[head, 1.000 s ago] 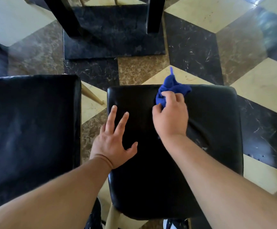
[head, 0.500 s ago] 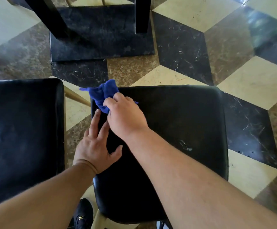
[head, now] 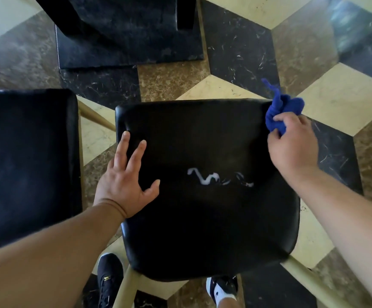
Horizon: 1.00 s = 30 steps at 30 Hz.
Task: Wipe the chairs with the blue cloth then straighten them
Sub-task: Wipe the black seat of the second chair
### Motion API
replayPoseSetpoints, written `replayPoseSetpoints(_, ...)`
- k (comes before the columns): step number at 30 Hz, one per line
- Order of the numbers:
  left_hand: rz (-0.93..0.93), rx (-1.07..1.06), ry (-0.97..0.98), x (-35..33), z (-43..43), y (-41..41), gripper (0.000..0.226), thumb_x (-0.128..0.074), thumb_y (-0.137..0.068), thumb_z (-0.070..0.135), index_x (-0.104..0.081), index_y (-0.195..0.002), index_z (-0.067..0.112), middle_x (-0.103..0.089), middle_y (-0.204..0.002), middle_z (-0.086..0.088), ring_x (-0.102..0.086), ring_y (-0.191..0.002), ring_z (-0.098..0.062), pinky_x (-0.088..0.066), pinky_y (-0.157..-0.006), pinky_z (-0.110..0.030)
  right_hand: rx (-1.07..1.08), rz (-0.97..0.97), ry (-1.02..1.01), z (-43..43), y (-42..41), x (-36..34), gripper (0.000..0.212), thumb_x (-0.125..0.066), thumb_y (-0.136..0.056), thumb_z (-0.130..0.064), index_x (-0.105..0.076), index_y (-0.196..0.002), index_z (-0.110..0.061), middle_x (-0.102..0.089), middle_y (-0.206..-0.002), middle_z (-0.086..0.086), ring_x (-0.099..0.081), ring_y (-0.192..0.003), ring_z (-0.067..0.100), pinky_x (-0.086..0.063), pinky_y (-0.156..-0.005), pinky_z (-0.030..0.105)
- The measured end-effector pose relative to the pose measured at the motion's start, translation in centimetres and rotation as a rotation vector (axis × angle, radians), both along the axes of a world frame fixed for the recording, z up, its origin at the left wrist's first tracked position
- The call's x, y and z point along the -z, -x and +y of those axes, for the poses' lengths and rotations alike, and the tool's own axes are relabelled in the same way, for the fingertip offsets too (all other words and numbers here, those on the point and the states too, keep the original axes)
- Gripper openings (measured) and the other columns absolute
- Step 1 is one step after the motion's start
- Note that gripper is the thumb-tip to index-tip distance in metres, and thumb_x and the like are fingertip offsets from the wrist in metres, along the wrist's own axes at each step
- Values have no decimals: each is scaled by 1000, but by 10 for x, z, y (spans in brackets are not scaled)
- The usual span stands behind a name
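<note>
patterned floor (head: 345,101) round the chair seat (head: 202,218) (cloth (head: 285,110) at its far-right corner).

Cloth (head: 285,110) in my right hand (head: 294,150): solid royal blue. Seat (head: 202,230) in front of me: glossy black, with one white squiggly streak (head: 205,177) mid-cushion. Neighbour seat (head: 25,165) on the left: black with a bluish sheen. Chair leg (head: 125,287): pale cream-tan. Floor (head: 336,96): tumbling-cube tile pattern in cream, mottled brown marble and black with white veins. Table base (head: 125,45): black, faint grey mottling. Left shoe (head: 109,276): black, small yellow mark. Right shoe (head: 221,287): black and white.
</note>
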State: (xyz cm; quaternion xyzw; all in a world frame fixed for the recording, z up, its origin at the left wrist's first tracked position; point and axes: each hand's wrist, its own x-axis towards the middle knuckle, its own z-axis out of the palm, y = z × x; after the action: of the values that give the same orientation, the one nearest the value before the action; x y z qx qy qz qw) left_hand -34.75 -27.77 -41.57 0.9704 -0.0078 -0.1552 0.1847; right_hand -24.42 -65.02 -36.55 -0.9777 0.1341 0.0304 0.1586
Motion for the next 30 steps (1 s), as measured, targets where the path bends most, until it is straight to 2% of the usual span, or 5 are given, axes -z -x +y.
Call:
replayPoseSetpoints(10,5,8,45,0,3,0,84,-40,-93,67,-4,-165,41,29,-170,15,-43,-139,-51,-56,-86,-59,-573,161,-216,125,112,-11,31,-67,-83,-12,-69,-114,-14,-64,-106,9,-65,-92,35,-55,-79,47)
replayPoseSetpoints(15,17,0,32,0,2,-1,82,-40,-94,63,-7,-165,38,21,-173,9,-42,-139,-51,-55,-88,-60,-1152,407,-333,158,181,-10,23,-51,-95,-20,-59,-116,-18,-57,-109,8,-55,-91,32,-50,-80,50)
replayPoseSetpoints(20,5,4,43,-1,1,-1,82,-42,-94,60,-9,-165,36,14,-174,5,-42,-140,-52,-55,-86,-61,-1462,317,-297,144,149,-1,20,-53,-99,-20,-64,-115,-17,-58,-109,10,-54,-87,31,-52,-72,47)
replayPoseSetpoints(24,24,7,43,-2,2,-1,83,-40,-93,62,-8,-165,36,16,-174,6,-39,-143,-50,-54,-90,-61,-1348,159,-94,119,72,0,21,-48,-94,-16,-66,-105,-15,-61,-102,14,-58,-85,37,-46,-79,49)
replayPoseSetpoints(30,-6,11,59,-1,1,1,82,-40,-95,62,-5,-166,40,26,-170,15,-38,-146,-48,-56,-87,-59,-644,27,8,54,-29,-10,27,-58,-91,-9,-71,-114,-16,-63,-113,14,-61,-102,42,-52,-87,49)
